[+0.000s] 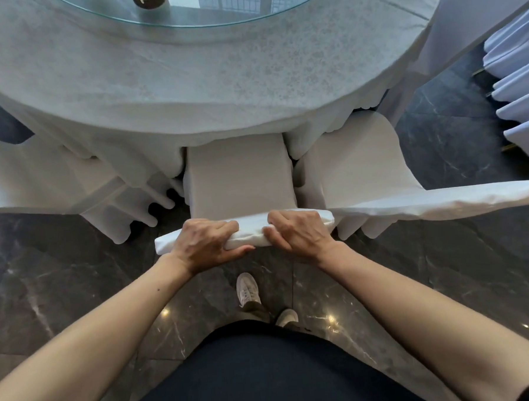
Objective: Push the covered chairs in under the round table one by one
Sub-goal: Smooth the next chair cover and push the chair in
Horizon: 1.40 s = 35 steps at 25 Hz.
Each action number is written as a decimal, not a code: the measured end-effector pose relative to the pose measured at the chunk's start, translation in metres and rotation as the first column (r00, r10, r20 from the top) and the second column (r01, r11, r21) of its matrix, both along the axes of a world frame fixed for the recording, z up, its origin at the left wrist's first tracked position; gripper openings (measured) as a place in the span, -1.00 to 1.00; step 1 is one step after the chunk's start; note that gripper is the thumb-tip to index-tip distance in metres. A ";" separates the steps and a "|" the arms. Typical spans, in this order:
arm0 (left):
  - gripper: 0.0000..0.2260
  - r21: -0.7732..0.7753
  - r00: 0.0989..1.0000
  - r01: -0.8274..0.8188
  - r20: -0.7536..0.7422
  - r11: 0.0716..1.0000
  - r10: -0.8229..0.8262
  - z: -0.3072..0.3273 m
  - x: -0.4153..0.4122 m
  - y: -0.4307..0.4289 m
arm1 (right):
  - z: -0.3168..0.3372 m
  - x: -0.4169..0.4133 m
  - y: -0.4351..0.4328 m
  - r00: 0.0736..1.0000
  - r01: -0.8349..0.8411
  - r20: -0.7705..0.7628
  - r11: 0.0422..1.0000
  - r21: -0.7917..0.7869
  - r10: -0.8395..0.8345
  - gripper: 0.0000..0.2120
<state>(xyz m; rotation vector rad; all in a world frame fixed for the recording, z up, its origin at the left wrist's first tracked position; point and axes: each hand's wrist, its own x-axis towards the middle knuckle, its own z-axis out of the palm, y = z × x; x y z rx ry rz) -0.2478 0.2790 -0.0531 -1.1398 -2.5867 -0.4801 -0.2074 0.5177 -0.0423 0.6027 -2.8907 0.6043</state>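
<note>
Both hands, left point(205, 244) and right point(298, 233), grip the chair point(240, 180) back, its seat part under the table point(159, 83); neighbouring chairs look unpushed

— What colours are here?

— Mostly white. The plain white fabric-covered chair point(240, 177) is a warm off-white. The white tablecloth point(159, 83) on the round worktop carries a faint grey speckled pattern. The clear round glass turntable point(186, 17) has a green-tinted edge.

— And the floor?

— It is a dark grey marble floor point(77, 271), streaked with thin white veins. The person's canvas shoes point(248, 290) are pale off-white and their top point(266, 369) is black. The pleated fabric covers point(518, 101) look bluish white.
</note>
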 end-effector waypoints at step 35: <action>-0.47 0.004 0.992 -0.120 0.028 0.993 0.120 0.011 0.022 0.065 | 0.014 0.017 0.050 0.995 -0.080 -0.036 0.972 0.221 0.090 -0.44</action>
